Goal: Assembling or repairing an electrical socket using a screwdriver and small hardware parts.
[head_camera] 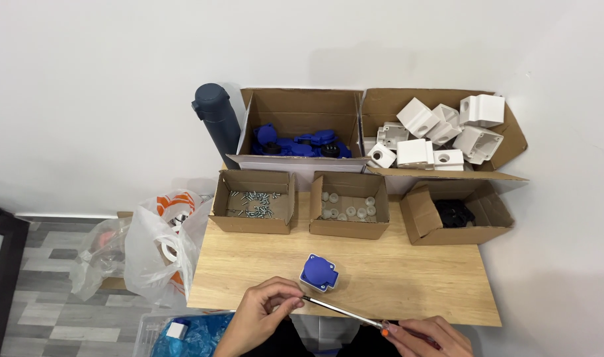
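A blue socket cover on a white base lies on the wooden table near its front edge. My left hand is just below and left of it, fingertips pinched at the tip of a screwdriver shaft. My right hand grips the screwdriver handle at the bottom edge; the shaft runs up-left toward the socket. Whether a screw sits at the tip cannot be told.
Behind the socket stand small cardboard boxes: screws, white round parts, black parts. Larger boxes at the back hold blue covers and white housings. A dark flask stands left; plastic bags hang off the table's left side.
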